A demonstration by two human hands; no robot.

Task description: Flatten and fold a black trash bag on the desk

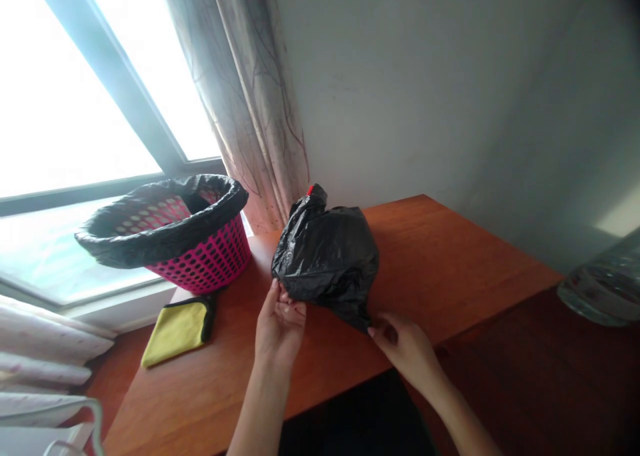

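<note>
A black plastic bag (327,249), puffed out and crinkled, is on or just over the wooden table, with a small red bit at its top. At its lower left edge my left hand (281,323) is closed on the plastic, palm turned up. My right hand (403,346) pinches the bag's lower right corner between thumb and finger. What the bag contains, if anything, is hidden. To the left stands a pink perforated basket (215,256) with a black liner (150,246) folded over its rim.
A folded yellow cloth with dark trim (180,333) lies near the left edge of the wooden table (430,263). Behind are a curtain (250,96) and a bright window. A large clear plastic bottle (603,289) is beyond the table at right.
</note>
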